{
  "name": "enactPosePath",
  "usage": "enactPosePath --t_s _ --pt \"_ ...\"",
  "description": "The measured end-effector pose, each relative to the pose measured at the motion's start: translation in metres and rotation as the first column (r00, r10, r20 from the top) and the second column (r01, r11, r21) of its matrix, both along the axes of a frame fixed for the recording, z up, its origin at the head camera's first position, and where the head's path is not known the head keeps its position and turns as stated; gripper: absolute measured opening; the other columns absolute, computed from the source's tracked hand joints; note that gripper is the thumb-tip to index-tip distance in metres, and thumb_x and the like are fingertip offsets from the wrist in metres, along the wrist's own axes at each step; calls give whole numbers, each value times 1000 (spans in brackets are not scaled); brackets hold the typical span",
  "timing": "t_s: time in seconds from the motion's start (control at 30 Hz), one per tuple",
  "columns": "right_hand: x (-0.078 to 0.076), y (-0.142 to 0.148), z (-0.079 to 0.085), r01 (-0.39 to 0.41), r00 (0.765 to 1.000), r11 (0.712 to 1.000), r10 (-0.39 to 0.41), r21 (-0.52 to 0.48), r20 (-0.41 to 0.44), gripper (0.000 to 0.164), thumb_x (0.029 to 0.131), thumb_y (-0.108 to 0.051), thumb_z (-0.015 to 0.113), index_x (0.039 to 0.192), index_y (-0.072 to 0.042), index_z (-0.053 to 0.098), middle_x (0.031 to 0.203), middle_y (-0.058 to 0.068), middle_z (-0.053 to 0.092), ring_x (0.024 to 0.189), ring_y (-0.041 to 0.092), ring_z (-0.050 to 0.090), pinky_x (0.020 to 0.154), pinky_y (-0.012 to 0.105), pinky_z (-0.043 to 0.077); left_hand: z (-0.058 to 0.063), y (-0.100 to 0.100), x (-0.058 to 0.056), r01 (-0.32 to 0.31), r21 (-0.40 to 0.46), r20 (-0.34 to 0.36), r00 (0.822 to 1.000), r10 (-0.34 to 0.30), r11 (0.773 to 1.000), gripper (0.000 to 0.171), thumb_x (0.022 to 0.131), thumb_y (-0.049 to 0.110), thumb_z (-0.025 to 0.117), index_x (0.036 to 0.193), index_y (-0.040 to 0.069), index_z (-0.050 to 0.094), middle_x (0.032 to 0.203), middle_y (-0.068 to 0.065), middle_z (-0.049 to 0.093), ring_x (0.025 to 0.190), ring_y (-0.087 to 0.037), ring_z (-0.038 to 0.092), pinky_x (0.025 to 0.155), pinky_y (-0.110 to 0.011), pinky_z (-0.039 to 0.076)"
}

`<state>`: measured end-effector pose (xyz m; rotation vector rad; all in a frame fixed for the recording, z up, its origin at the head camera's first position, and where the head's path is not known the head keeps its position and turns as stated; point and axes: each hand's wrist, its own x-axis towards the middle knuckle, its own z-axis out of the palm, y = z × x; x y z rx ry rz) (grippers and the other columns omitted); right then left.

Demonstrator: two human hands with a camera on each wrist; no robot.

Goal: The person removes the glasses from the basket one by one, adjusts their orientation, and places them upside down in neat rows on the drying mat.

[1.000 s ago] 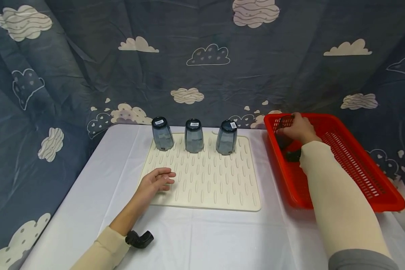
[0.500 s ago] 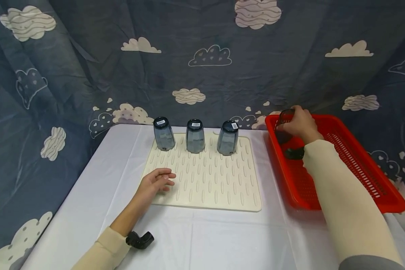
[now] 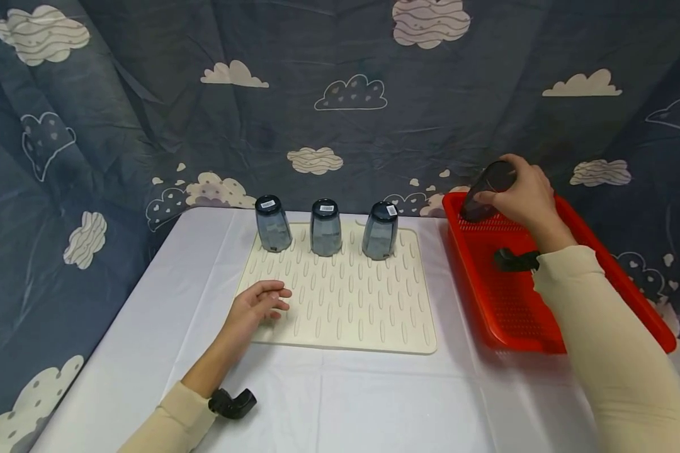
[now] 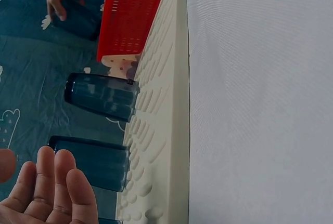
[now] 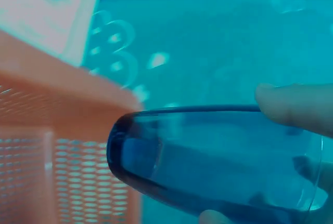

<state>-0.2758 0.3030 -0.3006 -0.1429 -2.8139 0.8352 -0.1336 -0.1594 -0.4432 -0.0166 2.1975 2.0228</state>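
My right hand [image 3: 524, 195] grips a blue-tinted drinking glass [image 3: 490, 182], tilted, over the far left corner of the red basket [image 3: 478, 302]. In the right wrist view the thumb and fingers hold the glass [image 5: 208, 156] near its mouth, and its thick base points left. Over the left side of the cream drying mat [image 3: 345, 308], my left hand [image 3: 257, 305] hovers with relaxed fingers and holds nothing. Three similar glasses stand upside down in a row along the mat's far edge: a left glass [image 3: 273, 226], a middle glass [image 3: 325, 229] and a right glass [image 3: 380, 233].
A white cloth covers the table [image 3: 374, 402]. Behind it hangs a dark blue curtain [image 3: 459, 119] with cloud prints. The basket stands right of the mat, its walls slotted. Each wrist carries a small black camera mount [image 3: 232, 402].
My right hand has lifted the glass up out of the basket's far left corner and shifted slightly right. The left hand and the three glasses on the mat have stayed in place.
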Motion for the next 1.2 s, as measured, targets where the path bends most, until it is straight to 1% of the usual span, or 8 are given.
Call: enactPosePath --t_s 0.33,0.53,0.83,0.9,0.97,1.07,1.1,1.2 --pt "44 -10 41 -50 997 992 43 -113 -59 90 87 -35 73 159 -28 19 160 21 30 142 48 31 112 73 26 3 0 -1 -56 30 -78 995 58 998 27 102 9 50 127 0 56 108 0 68 88 -9 67 83 -27 57" --pt "64 -23 53 -110 988 984 93 -142 -124 86 85 -32 76 155 -40 26 154 18 39 128 44 45 108 71 35 7 -1 -1 -71 45 -96 992 75 996 26 102 10 50 126 1 56 102 8 68 87 -9 67 85 -31 58" --pt "82 -44 65 -171 977 977 151 -127 -152 85 85 -30 76 152 -45 26 148 14 45 116 40 56 97 67 47 5 0 -1 -76 75 -71 994 82 994 26 102 10 50 125 0 56 104 4 67 90 -10 67 82 -26 57" --pt "85 -46 65 -180 975 977 161 -116 -155 84 85 -31 77 152 -45 28 147 13 46 113 33 58 97 57 53 6 1 -1 -73 83 -79 994 80 994 26 102 9 50 125 -1 56 105 3 67 91 -11 67 81 -25 57" --pt "89 -48 64 -200 969 973 180 -113 -167 84 84 -29 78 152 -43 30 145 12 48 106 21 59 92 36 58 6 1 -1 -71 83 -83 993 78 994 26 102 9 50 125 -2 56 105 3 67 92 -11 67 81 -26 58" --pt "95 -53 64 -241 957 963 216 -120 -192 84 83 -26 80 151 -40 33 141 11 51 93 3 57 75 8 51 6 1 -2 -73 70 -79 994 78 995 26 102 9 50 125 -1 56 104 3 67 90 -11 67 82 -28 58" --pt "97 -55 64 -257 953 958 229 -128 -200 84 82 -25 81 150 -39 34 140 10 51 91 -1 56 71 2 46 6 1 -2 -77 66 -76 994 82 995 26 102 9 50 124 -1 56 104 4 67 90 -11 66 82 -28 58" --pt "103 -63 63 -292 939 947 258 -133 -226 84 81 -22 82 150 -38 36 138 10 53 90 -6 54 69 0 44 6 2 -1 -86 68 -65 994 91 994 25 101 9 50 123 -1 56 103 4 67 88 -12 66 82 -28 57"
